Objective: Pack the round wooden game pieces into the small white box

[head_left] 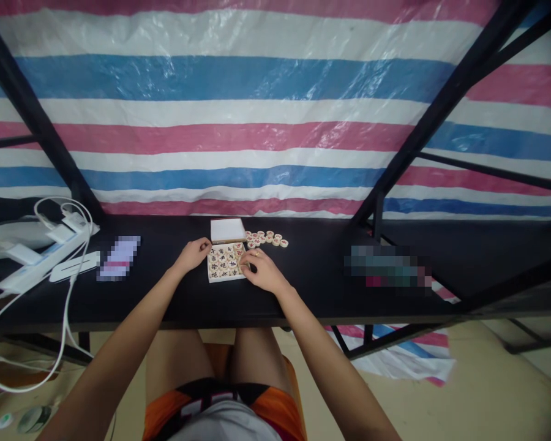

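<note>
A small white box [224, 264] filled with round wooden chess pieces lies on the black table [312, 288] in front of me. My left hand [193, 252] rests curled against the box's upper left corner. My right hand [261, 269] is at the box's right edge, fingers pinched on a chess piece there. The box's white lid [228, 230] lies just behind it. Several loose chess pieces [267, 239] sit in a row to the right of the lid.
White power strips, chargers and cables [50, 251] crowd the table's left end. Blurred items lie at the left [118, 257] and right [388, 268]. Black metal frame bars [445, 104] rise beside a striped tarp backdrop [239, 92].
</note>
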### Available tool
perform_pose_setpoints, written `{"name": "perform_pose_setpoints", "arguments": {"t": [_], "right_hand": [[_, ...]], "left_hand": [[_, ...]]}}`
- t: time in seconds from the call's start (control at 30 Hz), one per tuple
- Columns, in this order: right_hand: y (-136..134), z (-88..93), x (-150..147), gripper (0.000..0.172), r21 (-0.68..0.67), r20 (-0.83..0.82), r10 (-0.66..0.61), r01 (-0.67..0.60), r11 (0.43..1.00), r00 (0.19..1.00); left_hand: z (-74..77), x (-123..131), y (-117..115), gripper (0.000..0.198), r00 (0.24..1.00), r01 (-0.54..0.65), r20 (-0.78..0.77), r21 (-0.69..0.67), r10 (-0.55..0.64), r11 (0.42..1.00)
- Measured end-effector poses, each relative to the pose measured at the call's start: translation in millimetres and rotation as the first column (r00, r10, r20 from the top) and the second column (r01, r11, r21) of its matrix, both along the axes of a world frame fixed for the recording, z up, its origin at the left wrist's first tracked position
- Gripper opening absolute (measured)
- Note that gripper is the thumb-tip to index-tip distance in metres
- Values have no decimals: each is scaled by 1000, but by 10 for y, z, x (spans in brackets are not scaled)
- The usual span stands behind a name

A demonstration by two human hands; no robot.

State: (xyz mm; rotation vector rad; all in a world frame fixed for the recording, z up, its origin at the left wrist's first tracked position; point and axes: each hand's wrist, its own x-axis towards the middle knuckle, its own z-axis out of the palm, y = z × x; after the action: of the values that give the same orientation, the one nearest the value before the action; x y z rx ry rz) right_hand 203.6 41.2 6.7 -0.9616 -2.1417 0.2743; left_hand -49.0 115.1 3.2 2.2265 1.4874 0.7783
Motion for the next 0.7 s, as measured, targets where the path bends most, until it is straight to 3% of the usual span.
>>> {"name": "perform_pose_setpoints", "arguments": {"t": [0.7], "right_hand": [[1,5,28,13,-23,-3,4,-4,1000,1000]], "left_hand": [[11,6,-14,24,1000,-1,10,-4,1,1000]]}}
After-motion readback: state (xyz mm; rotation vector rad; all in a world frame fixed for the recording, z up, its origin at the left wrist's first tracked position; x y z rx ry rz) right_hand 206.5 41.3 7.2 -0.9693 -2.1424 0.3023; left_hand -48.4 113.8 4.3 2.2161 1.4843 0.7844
